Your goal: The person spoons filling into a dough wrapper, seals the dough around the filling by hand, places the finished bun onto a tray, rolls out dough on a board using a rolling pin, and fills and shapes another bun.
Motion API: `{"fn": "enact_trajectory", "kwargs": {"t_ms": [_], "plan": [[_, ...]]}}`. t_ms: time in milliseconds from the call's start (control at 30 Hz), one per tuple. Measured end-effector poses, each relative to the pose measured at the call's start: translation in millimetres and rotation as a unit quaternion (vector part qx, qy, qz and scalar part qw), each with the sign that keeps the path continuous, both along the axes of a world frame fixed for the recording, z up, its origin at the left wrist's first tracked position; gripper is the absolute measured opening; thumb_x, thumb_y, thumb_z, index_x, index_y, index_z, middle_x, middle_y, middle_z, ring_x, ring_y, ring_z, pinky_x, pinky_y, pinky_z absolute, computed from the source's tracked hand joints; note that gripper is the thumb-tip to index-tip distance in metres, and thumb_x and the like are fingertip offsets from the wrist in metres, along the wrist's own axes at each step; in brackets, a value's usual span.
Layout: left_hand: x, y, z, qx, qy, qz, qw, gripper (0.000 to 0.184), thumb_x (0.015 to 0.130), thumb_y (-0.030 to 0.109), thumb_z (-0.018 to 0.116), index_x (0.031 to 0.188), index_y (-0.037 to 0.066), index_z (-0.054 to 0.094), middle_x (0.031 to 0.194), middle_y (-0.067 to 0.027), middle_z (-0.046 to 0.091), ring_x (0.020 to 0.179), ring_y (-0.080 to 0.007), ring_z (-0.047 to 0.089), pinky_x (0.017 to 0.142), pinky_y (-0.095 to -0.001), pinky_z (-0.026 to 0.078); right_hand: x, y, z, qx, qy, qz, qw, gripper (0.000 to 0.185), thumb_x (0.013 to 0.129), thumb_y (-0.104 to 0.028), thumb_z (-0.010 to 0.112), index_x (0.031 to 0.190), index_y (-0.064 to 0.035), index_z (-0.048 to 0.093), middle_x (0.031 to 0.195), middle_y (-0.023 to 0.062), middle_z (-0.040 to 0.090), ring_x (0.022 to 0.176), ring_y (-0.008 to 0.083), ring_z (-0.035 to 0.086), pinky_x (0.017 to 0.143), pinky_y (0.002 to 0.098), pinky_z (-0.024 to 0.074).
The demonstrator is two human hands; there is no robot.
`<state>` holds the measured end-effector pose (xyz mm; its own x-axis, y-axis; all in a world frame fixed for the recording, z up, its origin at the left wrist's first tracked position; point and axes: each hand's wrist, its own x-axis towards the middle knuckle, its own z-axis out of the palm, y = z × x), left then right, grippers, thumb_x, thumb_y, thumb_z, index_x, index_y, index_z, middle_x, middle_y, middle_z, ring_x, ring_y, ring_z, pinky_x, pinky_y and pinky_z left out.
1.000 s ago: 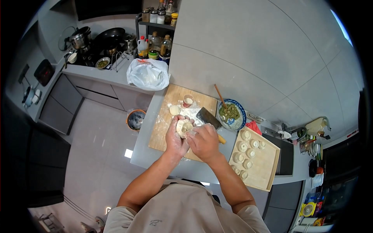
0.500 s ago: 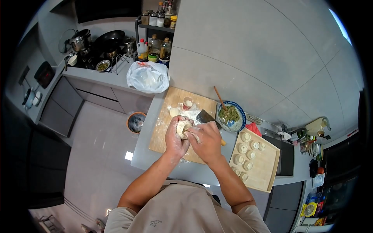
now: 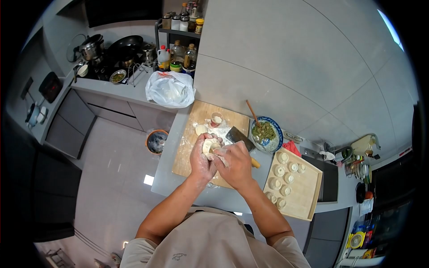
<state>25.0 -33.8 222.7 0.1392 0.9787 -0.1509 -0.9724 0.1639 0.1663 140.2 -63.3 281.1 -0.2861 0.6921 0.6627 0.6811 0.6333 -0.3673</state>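
A round of pale dough [image 3: 208, 145] with its edge partly gathered rests in my floury left hand [image 3: 199, 157], whose fingers curl round it. My right hand [image 3: 237, 163] has its fingertips closed on the rim of the same dough. Both hands are over the front of a floured wooden board [image 3: 187, 154]. Behind them on the board lie a flat dough round [image 3: 201, 129], a small cup [image 3: 216, 119] and a dark cleaver blade [image 3: 239, 137]. The end of a rolling pin [image 3: 255, 163] shows beside my right hand.
Right of the board stand a blue-patterned bowl [image 3: 278, 142] of green filling with a wooden utensil [image 3: 252, 109] and a wooden tray [image 3: 301, 203] holding several shaped dough pieces. A white plastic bag [image 3: 170, 89] sits at the back left. An orange-rimmed bin [image 3: 157, 142] stands on the floor.
My right fingers have shifted slightly along the dough's rim, and the dough has turned a little in my left hand. The things on the counter have stayed in place.
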Motion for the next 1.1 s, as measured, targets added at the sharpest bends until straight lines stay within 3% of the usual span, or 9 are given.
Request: {"fn": "enact_trajectory", "kwargs": {"t_ms": [300, 400, 567, 800, 900, 1100], "plan": [[0.3, 3.8, -2.9, -0.002, -0.091, -0.017, 0.996, 0.024, 0.111, 0.029, 0.046, 0.099, 0.011, 0.058, 0.099, -0.0084, 0.062, 0.100, -0.0263, 0.062, 0.096, -0.0412, 0.051, 2.4, -4.6, 10.6, 0.044, 0.004, -0.024, 0.999, 0.021, 0.075, -0.004, 0.082, 0.095, -0.0091, 0.079, 0.088, 0.0069, 0.068, 0.082, 0.0294, 0.060, 0.073, 0.0393, 0.0506], [0.5, 7.2, -9.7, 0.017, -0.106, -0.015, 0.994, 0.024, 0.111, 0.030, 0.047, 0.099, 0.012, 0.059, 0.098, -0.0078, 0.062, 0.100, -0.0265, 0.062, 0.097, -0.0416, 0.051, 11.4, 1.8, 4.2, 0.041, 0.008, -0.046, 0.998, 0.021, 0.074, -0.009, 0.082, 0.096, -0.0081, 0.079, 0.092, 0.0062, 0.068, 0.083, 0.0281, 0.060, 0.074, 0.0391, 0.0512], [0.6, 4.8, -14.7, -0.005, -0.088, -0.023, 0.996, 0.025, 0.111, 0.032, 0.047, 0.100, 0.012, 0.059, 0.099, -0.0073, 0.062, 0.102, -0.0262, 0.063, 0.095, -0.0414, 0.053, 8.5, 0.4, 8.7, -0.001, -0.042, -0.005, 0.999, 0.032, 0.068, -0.016, 0.088, 0.099, -0.0125, 0.080, 0.097, 0.0044, 0.066, 0.087, 0.0290, 0.059, 0.073, 0.0400, 0.0502], [-2.6, 3.3, -35.6, -0.080, -0.047, -0.052, 0.994, 0.026, 0.111, 0.035, 0.047, 0.103, 0.014, 0.060, 0.097, -0.0088, 0.067, 0.093, -0.0264, 0.067, 0.086, -0.0427, 0.058, 11.4, -2.0, -11.7, -0.005, -0.100, -0.005, 0.995, 0.032, 0.069, -0.023, 0.087, 0.100, -0.0148, 0.081, 0.096, 0.0049, 0.061, 0.087, 0.0282, 0.057, 0.075, 0.0410, 0.0501], [0.1, 9.1, -55.7, -0.080, -0.065, -0.059, 0.993, 0.033, 0.111, 0.040, 0.044, 0.109, 0.013, 0.063, 0.102, -0.0094, 0.070, 0.096, -0.0261, 0.069, 0.087, -0.0410, 0.059, 17.3, 3.5, -25.4, -0.045, -0.086, 0.005, 0.995, 0.033, 0.070, -0.025, 0.086, 0.102, -0.0153, 0.081, 0.096, 0.0055, 0.061, 0.087, 0.0279, 0.057, 0.076, 0.0410, 0.0501], [5.9, 27.1, -85.1, -0.107, -0.057, -0.100, 0.988, 0.032, 0.110, 0.041, 0.044, 0.105, 0.015, 0.063, 0.101, -0.0096, 0.070, 0.096, -0.0253, 0.069, 0.087, -0.0415, 0.059, 23.9, 19.8, -46.6, -0.091, -0.079, -0.004, 0.993, 0.031, 0.073, -0.025, 0.083, 0.102, -0.0136, 0.079, 0.097, 0.0025, 0.063, 0.093, 0.0286, 0.057, 0.078, 0.0423, 0.0507]]}}
